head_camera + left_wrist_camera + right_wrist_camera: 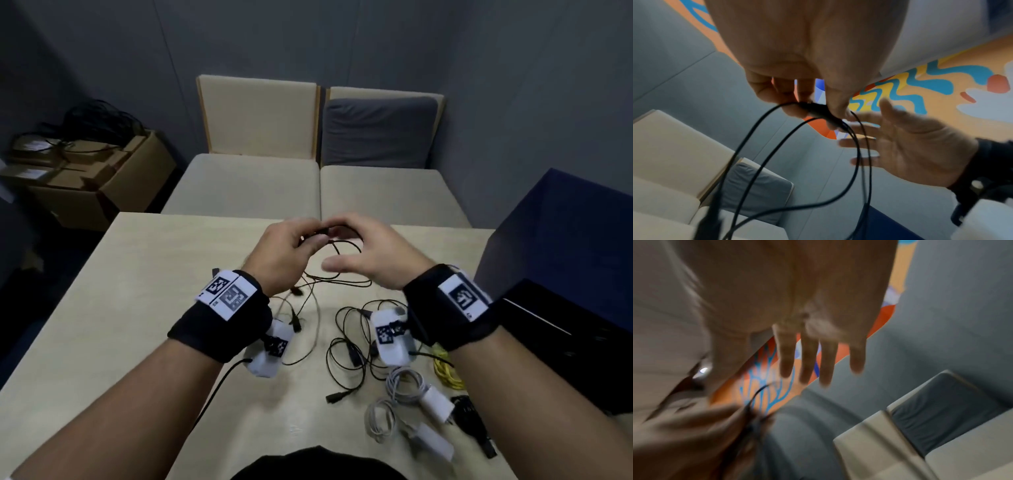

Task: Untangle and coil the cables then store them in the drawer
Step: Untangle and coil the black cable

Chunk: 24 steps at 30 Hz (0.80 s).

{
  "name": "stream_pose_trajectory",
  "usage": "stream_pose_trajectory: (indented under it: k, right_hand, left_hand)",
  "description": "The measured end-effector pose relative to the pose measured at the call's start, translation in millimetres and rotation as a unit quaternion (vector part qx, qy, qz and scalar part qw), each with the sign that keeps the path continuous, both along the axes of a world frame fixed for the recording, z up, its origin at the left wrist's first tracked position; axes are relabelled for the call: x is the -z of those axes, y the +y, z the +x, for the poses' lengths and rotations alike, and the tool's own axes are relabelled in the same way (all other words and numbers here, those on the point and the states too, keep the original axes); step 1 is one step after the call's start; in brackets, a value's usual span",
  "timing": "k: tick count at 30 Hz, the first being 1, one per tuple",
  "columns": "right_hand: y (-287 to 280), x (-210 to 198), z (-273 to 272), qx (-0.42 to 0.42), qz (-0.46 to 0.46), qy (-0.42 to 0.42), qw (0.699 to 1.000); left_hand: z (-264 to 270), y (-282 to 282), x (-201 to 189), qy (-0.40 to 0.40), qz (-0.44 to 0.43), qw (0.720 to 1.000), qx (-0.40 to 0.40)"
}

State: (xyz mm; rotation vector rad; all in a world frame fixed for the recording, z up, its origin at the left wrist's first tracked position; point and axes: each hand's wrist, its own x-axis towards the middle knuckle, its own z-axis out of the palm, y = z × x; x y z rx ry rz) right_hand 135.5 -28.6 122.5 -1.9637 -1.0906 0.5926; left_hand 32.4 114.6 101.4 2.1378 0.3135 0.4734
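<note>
The table (137, 291) carries a loose heap of cables (347, 346) near me, black ones looped through each other, white ones (400, 387) beside them; I cannot pick out the drawer. Above the table I hold one black cable (748, 146) up, and its loops hang and trail down among other strands. My right grip (373, 253) is spread, fingers straight, holding nothing, just beside those loops. My left grip (281, 253) pinches the plug (818, 112) between thumb and fingertips. There lies the risk, I judge: one small pinch bears everything, so a pull could slip the plug free, or drag the trailing end and tighten a snag below.
</note>
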Motion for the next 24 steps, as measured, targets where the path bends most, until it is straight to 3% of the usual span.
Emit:
stream_pose_trajectory:
  k: [2,8,15,19,21,24]
  right_hand:
    - [7,4,-4,0.012,0.036,0.021,0.999]
    - [-5,-2,15,0.099,0.134,0.130,0.977]
    - [-24,-6,30,0.115,0.163,0.195,0.960]
    - [-22,-5,23,0.089,0.131,0.166,0.973]
    - [-15,-5,17,0.067,0.082,0.121,0.987]
    - [5,-5,3,0.048,0.034,0.057,0.997]
  left_hand:
    - [-2,-1,-6,-0.010,-0.070,0.997,0.020]
    - [-16,23,-7,-0.013,-0.135,0.991,0.004]
    - [-20,43,-5,-0.005,-0.085,0.993,-0.076]
    - [-18,43,-17,-0.065,-0.156,0.981,-0.092]
    - [-16,36,-29,-0.090,-0.211,0.972,-0.043]
    - [-8,21,-44,-0.105,-0.193,0.975,0.030]
